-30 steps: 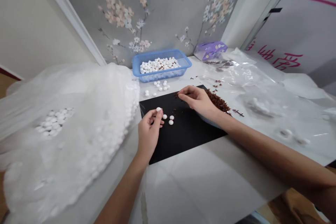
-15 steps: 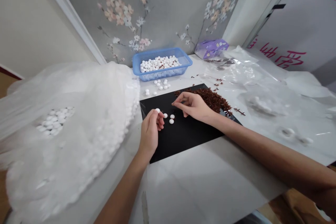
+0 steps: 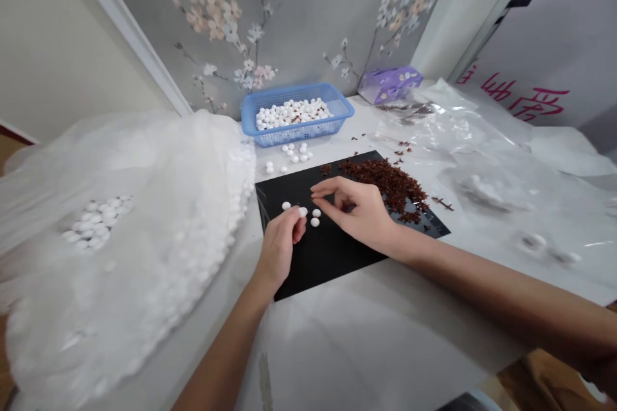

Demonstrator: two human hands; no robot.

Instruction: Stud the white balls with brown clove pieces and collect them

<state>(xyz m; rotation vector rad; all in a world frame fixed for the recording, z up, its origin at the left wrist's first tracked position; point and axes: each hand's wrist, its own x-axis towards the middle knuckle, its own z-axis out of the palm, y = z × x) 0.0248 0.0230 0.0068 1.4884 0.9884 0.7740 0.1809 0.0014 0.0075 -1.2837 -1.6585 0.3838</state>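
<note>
A black mat lies on the white table. Near its far-left corner sit several white beads. My left hand rests on the mat's left edge, fingers curled, its fingertips pinched on one white bead. Another bead lies just beyond that hand. My right hand hovers over the mat right beside the beads, thumb and forefinger pinched and pointing left; what they hold is too small to make out. A pile of small brown pieces covers the mat's far-right corner, behind my right hand.
A blue basket of white beads stands at the back, with loose beads before it. A big plastic bag of beads fills the left. Clear plastic sheets and a purple pack lie right.
My right hand has come away from the brown pile, leftward and nearer, up to the beads. My left hand has lowered from its raised pinch down to the mat.
</note>
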